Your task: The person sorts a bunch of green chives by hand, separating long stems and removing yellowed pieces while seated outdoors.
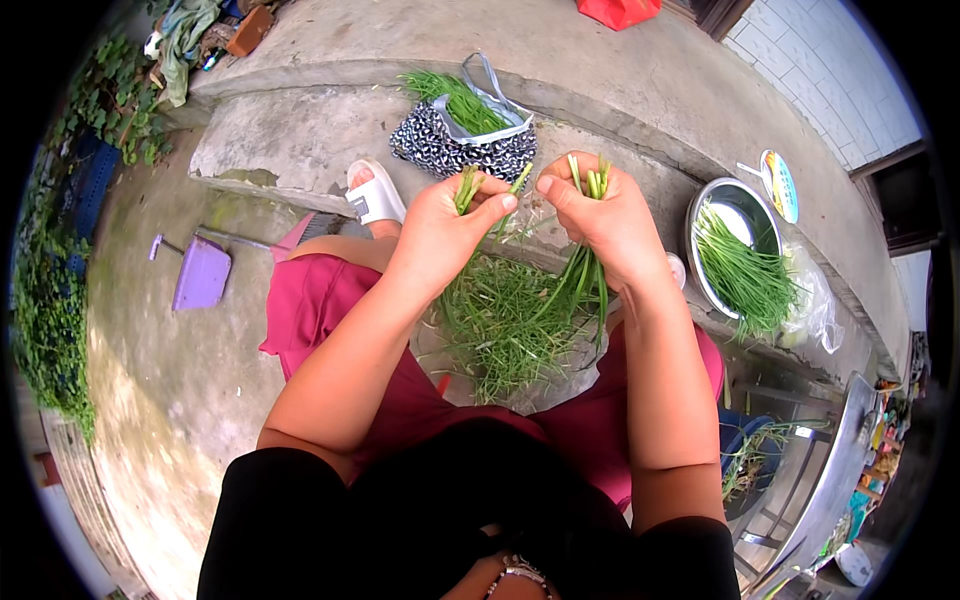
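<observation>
Between thumb and fingers, my left hand [442, 229] grips a few green stalks of garlic chives [466, 189], their cut ends sticking up. My right hand [611, 214] is closed around a small bunch of chives [592, 184], pale ends on top and long leaves hanging below the palm. The two hands are close together but apart. Beneath them, a loose heap of chive leaves and scraps [510, 322] lies on the ground between my knees. Ahead, a black-and-white patterned bag [457, 150] stands on the step with more chives [472, 109] poking out.
To the right, a metal basin [697, 247] holds a pile of chives [742, 274] beside a clear plastic bag [814, 300]. A hand fan [780, 187] lies behind it. Lower right are a blue bucket [750, 465] and a metal table [825, 487]. A purple dustpan [202, 271] is at left.
</observation>
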A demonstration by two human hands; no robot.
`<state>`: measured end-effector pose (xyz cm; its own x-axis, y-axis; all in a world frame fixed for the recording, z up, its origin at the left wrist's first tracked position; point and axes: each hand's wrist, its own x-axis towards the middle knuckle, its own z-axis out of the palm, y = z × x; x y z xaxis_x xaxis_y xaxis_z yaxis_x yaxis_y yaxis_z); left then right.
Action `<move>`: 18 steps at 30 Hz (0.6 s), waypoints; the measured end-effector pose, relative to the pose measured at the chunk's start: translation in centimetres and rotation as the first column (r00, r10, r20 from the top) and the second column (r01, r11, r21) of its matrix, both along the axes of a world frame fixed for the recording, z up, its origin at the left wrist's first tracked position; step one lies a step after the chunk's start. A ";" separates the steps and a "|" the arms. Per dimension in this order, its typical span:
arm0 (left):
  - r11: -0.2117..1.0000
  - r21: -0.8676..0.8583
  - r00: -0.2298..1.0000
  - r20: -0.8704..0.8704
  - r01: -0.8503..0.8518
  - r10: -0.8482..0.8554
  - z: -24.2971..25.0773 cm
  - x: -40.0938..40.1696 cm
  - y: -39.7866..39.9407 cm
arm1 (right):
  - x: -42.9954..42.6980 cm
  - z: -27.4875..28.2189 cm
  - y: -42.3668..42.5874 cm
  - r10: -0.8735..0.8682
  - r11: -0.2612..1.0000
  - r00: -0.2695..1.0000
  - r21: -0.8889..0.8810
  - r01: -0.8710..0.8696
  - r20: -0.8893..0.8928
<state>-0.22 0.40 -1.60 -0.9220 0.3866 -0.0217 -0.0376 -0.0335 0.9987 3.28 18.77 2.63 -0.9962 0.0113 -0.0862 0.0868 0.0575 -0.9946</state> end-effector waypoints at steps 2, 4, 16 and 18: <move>1.000 0.022 1.000 0.011 0.005 -0.006 0.1 0.1 0.1 | 0.0 0.3 0.1 0.006 0.993 0.997 -0.121 0.004 0.080; 0.999 0.018 0.999 0.003 0.033 -0.033 0.2 0.1 0.1 | 0.0 0.1 -0.2 0.013 0.997 0.999 0.073 -0.009 -0.046; 1.000 0.019 0.999 0.032 -0.008 0.008 0.5 -0.1 -0.5 | 0.6 1.6 0.8 0.186 0.979 0.979 -0.101 -0.178 0.077; 0.999 0.034 0.995 0.101 0.015 -0.018 1.4 0.2 -0.4 | 0.5 1.3 0.8 0.195 0.980 0.974 0.001 -0.197 0.114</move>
<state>-0.02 -0.03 -0.18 -0.9092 0.4039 -0.1015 -0.1392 -0.0649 0.9881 3.74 19.57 3.95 -0.9630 -0.1814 -0.1994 0.1843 0.0966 -0.9781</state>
